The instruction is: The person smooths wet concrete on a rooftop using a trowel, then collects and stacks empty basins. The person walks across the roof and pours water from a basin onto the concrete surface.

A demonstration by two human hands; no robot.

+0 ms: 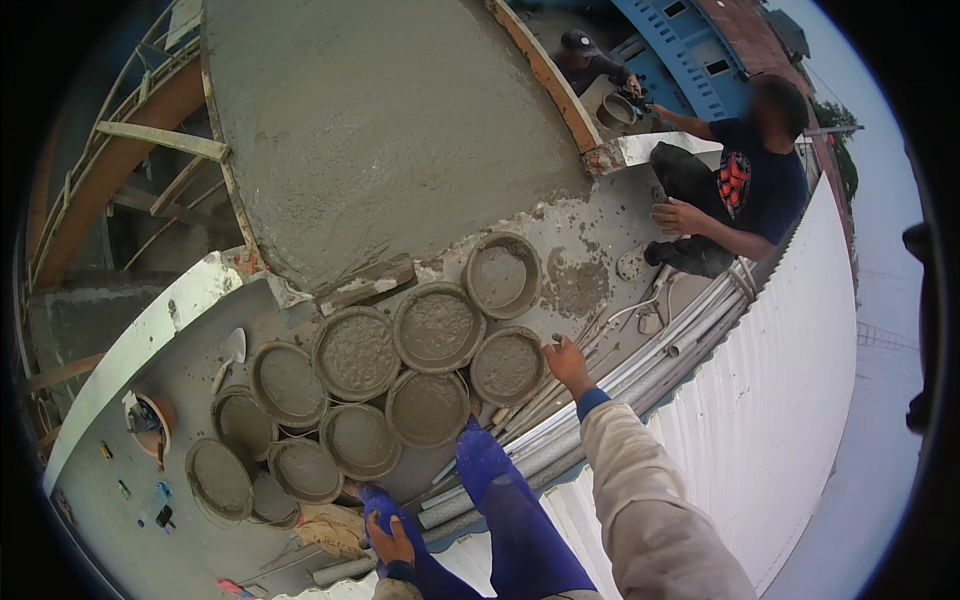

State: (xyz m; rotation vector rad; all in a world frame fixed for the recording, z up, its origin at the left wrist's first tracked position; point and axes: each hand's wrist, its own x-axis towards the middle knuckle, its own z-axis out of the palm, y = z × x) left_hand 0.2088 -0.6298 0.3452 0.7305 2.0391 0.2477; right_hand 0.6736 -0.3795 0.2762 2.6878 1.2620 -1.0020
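Mortar-filled pan [508,366], rightmost of the cluster on the slab: judged heavy, sloshy, best gripped by opposite rim edges; right hand [566,364] spread beside its rim, left hand [391,545] clasping own knee.

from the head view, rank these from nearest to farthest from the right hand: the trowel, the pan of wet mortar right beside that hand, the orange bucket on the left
Measured from the right hand:
1. Pan of wet mortar, just to its left.
2. Trowel, far left past the other pans.
3. Orange bucket, farthest, at the left edge of the slab.
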